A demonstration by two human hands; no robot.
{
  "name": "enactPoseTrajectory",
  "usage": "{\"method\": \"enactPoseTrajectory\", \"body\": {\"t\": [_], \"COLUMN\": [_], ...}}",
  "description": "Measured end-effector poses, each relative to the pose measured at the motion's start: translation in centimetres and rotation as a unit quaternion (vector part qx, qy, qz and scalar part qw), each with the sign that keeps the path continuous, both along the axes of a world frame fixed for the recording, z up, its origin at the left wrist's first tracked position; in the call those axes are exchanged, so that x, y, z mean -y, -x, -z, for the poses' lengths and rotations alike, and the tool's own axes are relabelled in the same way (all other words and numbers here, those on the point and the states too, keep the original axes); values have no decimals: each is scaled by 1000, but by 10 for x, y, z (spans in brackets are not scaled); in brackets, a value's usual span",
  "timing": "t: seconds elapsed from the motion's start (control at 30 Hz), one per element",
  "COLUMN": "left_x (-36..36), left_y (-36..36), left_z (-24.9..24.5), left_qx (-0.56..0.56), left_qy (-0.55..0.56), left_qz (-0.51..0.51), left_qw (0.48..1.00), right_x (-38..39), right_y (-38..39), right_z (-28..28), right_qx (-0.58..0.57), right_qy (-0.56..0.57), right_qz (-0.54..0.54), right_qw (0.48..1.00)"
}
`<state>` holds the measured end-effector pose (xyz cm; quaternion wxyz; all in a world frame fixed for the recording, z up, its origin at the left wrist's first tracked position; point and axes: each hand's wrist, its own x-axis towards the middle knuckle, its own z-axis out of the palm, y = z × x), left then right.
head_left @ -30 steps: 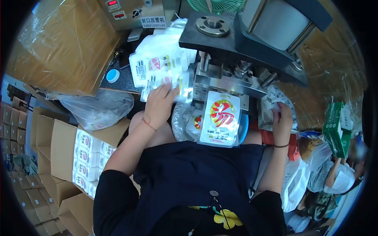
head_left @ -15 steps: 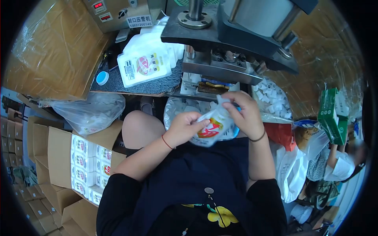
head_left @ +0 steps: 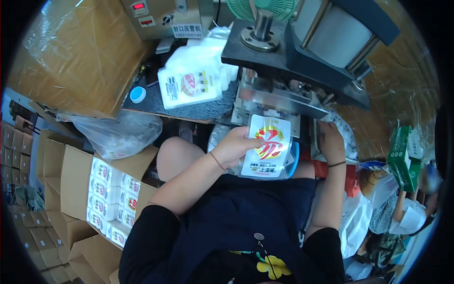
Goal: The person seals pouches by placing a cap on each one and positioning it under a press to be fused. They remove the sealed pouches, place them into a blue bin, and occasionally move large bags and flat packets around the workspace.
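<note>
My left hand (head_left: 234, 149) pinches a flat white pouch (head_left: 267, 156) by its left edge, thumb on the printed front. The pouch has red and yellow print and is held up in front of the press (head_left: 283, 97). To the right of the press, my right hand (head_left: 333, 146) has its fingers curled by a dark upright edge; I cannot tell what is in them. White plastic pieces (head_left: 347, 124) in a clear bag lie just behind that hand. A blue rim (head_left: 294, 158) shows beside the pouch.
A stack of white pouches (head_left: 189, 92) lies on the grey mat, with a blue-topped cap (head_left: 137, 94) to its left. An open carton (head_left: 73, 180) at lower left holds rows of printed packs. A green box (head_left: 401, 154) and another person (head_left: 407, 215) are at right.
My right hand has let go of the pouch and moved right, beside the press. The pouch, crumpled between both hands before, now hangs flat from my left hand. The view has shifted.
</note>
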<state>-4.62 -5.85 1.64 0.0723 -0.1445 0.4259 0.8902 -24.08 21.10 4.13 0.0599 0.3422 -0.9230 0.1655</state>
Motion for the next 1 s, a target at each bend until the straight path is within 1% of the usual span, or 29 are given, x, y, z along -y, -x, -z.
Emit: {"method": "enactPoseTrajectory", "body": {"t": [0.03,0.07,0.1,0.13,0.17,0.2,0.23,0.27,0.3,0.33,0.37,0.43,0.47,0.5,0.57,0.6,0.63,0.67,0.7,0.77,0.8,0.83,0.9,0.93,1.0], "left_x": [3,4,3,0,2,16,36,57,79,98,111,111,109,107,103,94,83,72,63,41,28,18,3,-6,-15], "left_y": [3,5,8,9,11,12,10,11,10,5,-1,-23,-32,-41,-48,-50,-55,-57,-55,-50,-47,-46,-42,-40,-37], "left_z": [1,4,8,16,28,25,21,13,5,-5,-12,1,13,24,44,37,22,11,10,9,1,0,-1,0,13], "left_qx": [0,-1,-4,-29,-44,-33,-18,-87,-150,-93,-36,-98,-127,-153,-204,-167,-124,-76,-80,-83,-92,-91,-90,-89,-95], "left_qy": [-8,-18,-27,-17,147,317,474,593,686,806,899,918,910,899,840,766,675,569,549,509,458,453,448,396,360], "left_qz": [4,9,14,-5,-62,-104,-141,-255,-355,-315,-265,-173,-146,-119,-107,-117,-122,-124,-106,-69,-69,-45,-3,12,26], "left_qw": [1000,1000,1000,999,986,942,869,759,617,491,348,343,367,392,491,610,717,809,825,854,881,886,889,914,928], "right_x": [-2,-3,-3,-1,0,0,-1,-9,-14,-15,-14,-13,-18,-20,-17,-16,-6,7,19,36,40,43,61,66,66], "right_y": [2,5,3,1,-1,-5,-1,3,3,-1,-7,-18,-20,-24,-36,-43,-47,-63,-71,-81,-82,-82,-85,-87,-87], "right_z": [5,7,10,12,14,11,12,15,19,16,10,0,1,2,-3,-9,-4,-16,-27,-35,-37,-39,-48,-49,-43], "right_qx": [2,22,13,3,-6,-16,-35,-49,-62,-45,-44,-43,31,46,70,101,105,182,141,194,216,237,229,225,214], "right_qy": [5,-21,1,25,49,74,85,92,98,119,141,185,231,244,274,242,310,329,297,292,307,322,372,399,360], "right_qz": [5,17,27,36,43,35,3,-26,-55,-33,-9,37,76,70,62,42,-18,-37,-102,-160,-159,-158,-170,-177,-193], "right_qw": [1000,999,1000,999,998,997,996,994,992,991,989,981,970,966,957,964,945,926,939,923,913,903,884,871,887]}}
